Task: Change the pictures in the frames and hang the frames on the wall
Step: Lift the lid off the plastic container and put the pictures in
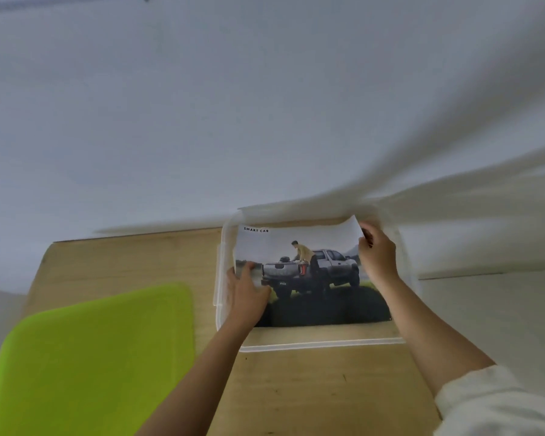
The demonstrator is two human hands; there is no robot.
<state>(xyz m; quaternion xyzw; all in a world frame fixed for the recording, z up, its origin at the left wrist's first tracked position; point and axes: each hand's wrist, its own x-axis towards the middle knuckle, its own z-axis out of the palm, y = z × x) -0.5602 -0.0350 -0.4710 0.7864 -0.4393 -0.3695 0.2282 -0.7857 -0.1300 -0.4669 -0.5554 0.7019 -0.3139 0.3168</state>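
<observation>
The left hand (247,289) grips the picture (309,278) by its left edge. The right hand (377,251) pinches its far right corner. It lies in the clear box (321,344) on the table (296,391). Best lift it flat, no bending.

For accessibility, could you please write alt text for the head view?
A left hand and right hand hold a truck print in a clear bin on a table; the right pinches its top-right corner. A green cushion lies left.
</observation>
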